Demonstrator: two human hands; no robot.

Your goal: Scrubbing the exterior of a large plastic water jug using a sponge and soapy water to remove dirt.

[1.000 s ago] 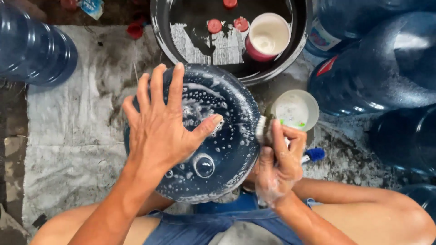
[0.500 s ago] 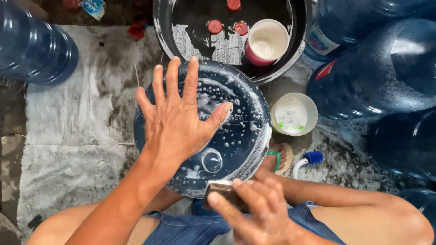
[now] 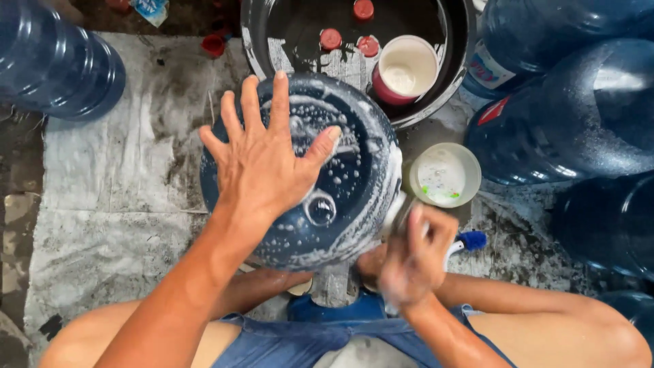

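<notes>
Blue and round, the soapy water jug (image 3: 340, 197) stands between the person's knees, its wet bottom facing up. The left hand (image 3: 262, 160) lies flat on it with fingers spread wide, while the blurry right hand (image 3: 412, 262) grips something pale against its right edge. More big jugs (image 3: 579, 116) crowd the right side, a metal basin (image 3: 436, 102) touches the far edge, and grey cloth (image 3: 116, 197) lies open on the left.

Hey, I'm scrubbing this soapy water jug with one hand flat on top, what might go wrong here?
1. The big blue jug is covered in suds, and your left hand only lies flat on it, so it may slip or roll.
2. Your right hand scrubs close to the small white bowl, so a stroke could knock it over.
3. The basin sits right behind the jug, so a sliding jug may bump it.
</notes>
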